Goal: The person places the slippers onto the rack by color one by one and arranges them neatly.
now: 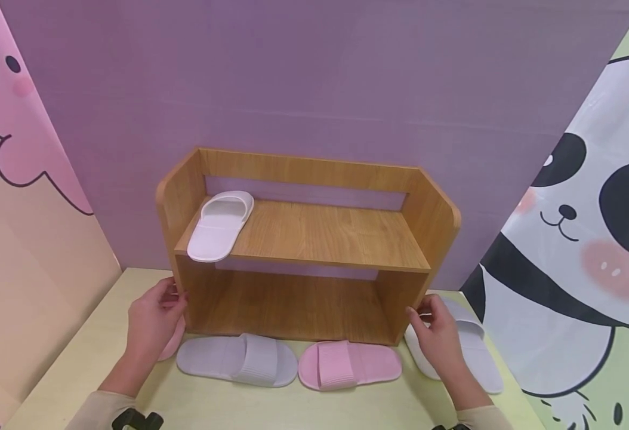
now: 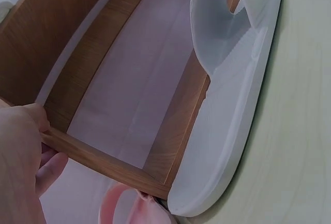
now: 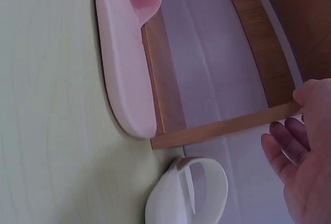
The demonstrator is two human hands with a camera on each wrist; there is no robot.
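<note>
A small two-tier wooden shoe rack (image 1: 320,233) stands between both hands. My left hand (image 1: 153,316) pinches the front edge of its left side panel (image 2: 103,160), thumb on one face and fingers on the other. On the opposite side, my right hand (image 1: 437,334) grips the right side panel (image 3: 217,129) in the same way. One white slipper (image 1: 207,243) lies on the upper tier at the left, its toe end towards the back. In front of the rack, a grey slipper (image 1: 207,356) and a pink slipper (image 1: 379,361) lie sideways on the table.
Another pink slipper (image 1: 172,345) lies beside the rack, partly hidden by the left hand. Two pale slippers (image 1: 478,349) lie at the right, partly behind the right hand. A purple backdrop (image 1: 314,77) rises behind the pale table (image 1: 271,412), with printed cartoon panels at both sides.
</note>
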